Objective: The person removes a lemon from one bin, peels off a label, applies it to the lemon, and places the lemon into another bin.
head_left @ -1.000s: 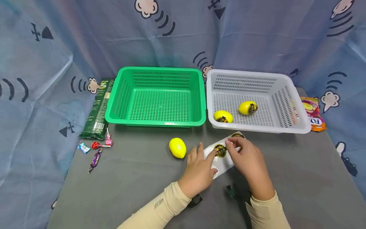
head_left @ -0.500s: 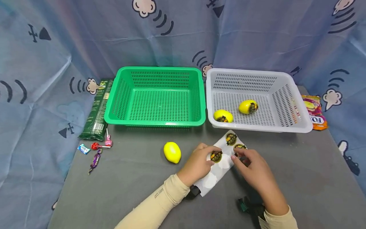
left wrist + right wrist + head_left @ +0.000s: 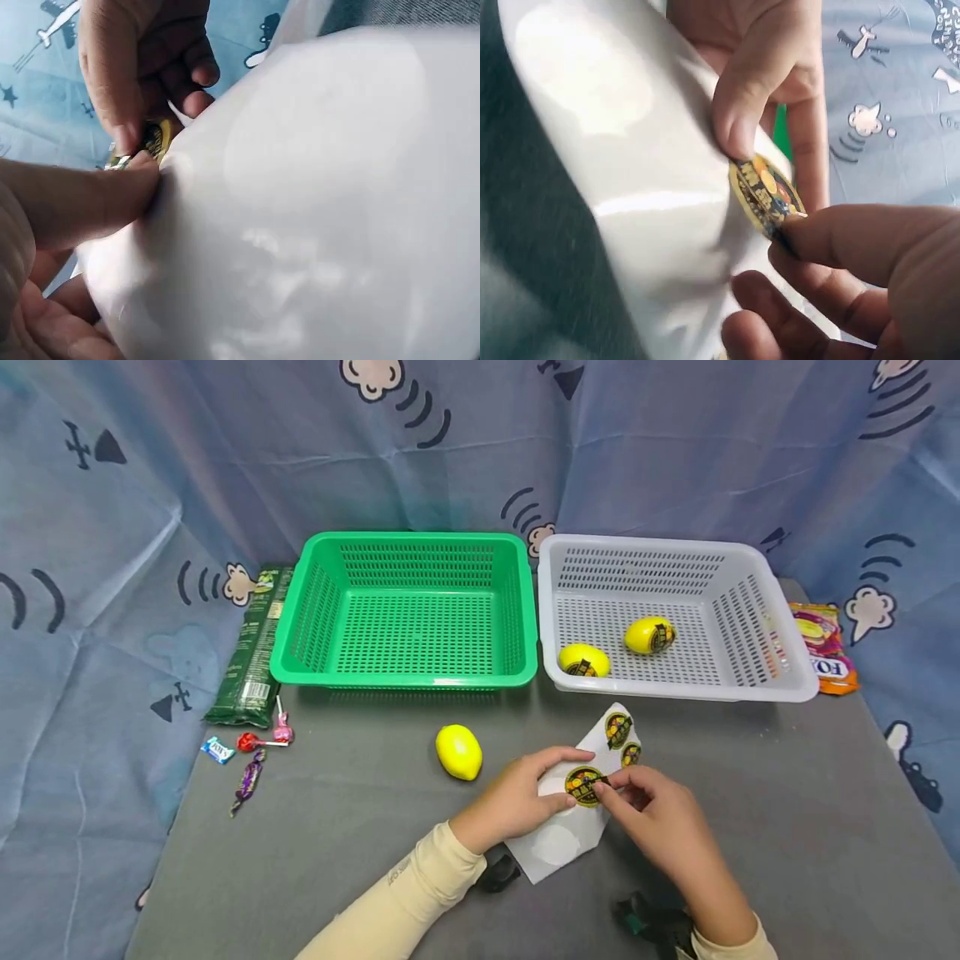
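My left hand (image 3: 517,800) grips a white sticker sheet (image 3: 551,852), its thumb on the printed face and its fingers behind. The sheet is lifted and bent. Several round black-and-gold stickers are on it. At the edge of one sticker (image 3: 581,787), my right hand (image 3: 663,822) pinches with thumb and forefinger. In the right wrist view that sticker (image 3: 769,191) lies between my left thumb and my right fingertips; how far it is peeled I cannot tell. A plain yellow lemon (image 3: 459,752) lies on the table, left of the sheet.
A green basket (image 3: 405,680) stands at the back, beside a white basket (image 3: 675,691) holding two stickered lemons (image 3: 649,635). Left are a green packet (image 3: 251,668), lollipops (image 3: 282,727) and wrapped candies (image 3: 247,783). An orange-red packet (image 3: 825,652) lies at the right.
The sheet has been lifted from the table and turned. My left hand went from pressing it flat to gripping it. My right fingers moved down onto the sticker by my left thumb.
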The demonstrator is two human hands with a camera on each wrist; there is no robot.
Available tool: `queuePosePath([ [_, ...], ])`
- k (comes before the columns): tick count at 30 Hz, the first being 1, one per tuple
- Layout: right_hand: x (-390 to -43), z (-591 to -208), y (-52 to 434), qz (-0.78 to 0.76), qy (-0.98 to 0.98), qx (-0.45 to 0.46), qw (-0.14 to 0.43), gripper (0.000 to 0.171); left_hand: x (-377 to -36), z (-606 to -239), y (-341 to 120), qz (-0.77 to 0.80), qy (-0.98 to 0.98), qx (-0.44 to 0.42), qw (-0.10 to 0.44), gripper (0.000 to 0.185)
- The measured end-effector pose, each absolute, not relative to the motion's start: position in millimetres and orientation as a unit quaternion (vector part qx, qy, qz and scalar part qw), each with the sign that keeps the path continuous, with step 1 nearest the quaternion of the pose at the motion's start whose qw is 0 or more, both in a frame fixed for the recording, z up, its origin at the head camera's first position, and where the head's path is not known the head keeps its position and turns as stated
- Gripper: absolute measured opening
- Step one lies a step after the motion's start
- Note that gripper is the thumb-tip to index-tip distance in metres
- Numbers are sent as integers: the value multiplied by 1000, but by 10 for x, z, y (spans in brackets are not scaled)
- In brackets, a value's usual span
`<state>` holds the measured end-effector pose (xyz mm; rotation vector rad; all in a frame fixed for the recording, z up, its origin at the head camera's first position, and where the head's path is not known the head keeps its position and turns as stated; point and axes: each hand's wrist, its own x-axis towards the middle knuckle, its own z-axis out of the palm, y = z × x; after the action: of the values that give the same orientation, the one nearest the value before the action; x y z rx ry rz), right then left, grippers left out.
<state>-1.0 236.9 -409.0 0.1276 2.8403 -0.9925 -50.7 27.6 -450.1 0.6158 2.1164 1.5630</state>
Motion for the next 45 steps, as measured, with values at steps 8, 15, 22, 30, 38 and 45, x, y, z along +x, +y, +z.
queuePosePath([
  [8, 5, -4124, 2599, -313, 937, 109, 107, 35, -477, -4486, 333, 424, 843, 306, 124, 65],
  [15, 22, -4140, 2626, -330, 934, 114, 72, 30, -357, -4257, 9, 302, 922, 226, -85, 70],
  [22, -52, -4116, 2315, -393, 913, 101, 51, 24, -357, -4568, -582, 382, 923, 37, -5, 81],
  [30, -264, -4071, 1602, -560, 825, 57, 46, 15, -402, -4618, -622, 681, 723, 64, 102, 78],
  [38, -321, -4054, 1421, -565, 822, 61, 48, 14, -372, -4518, -453, 807, 574, 76, 113, 47],
  [45, -332, -4082, 1426, -616, 784, 50, 61, 19, -328, -4487, -403, 878, 457, 87, 111, 38],
])
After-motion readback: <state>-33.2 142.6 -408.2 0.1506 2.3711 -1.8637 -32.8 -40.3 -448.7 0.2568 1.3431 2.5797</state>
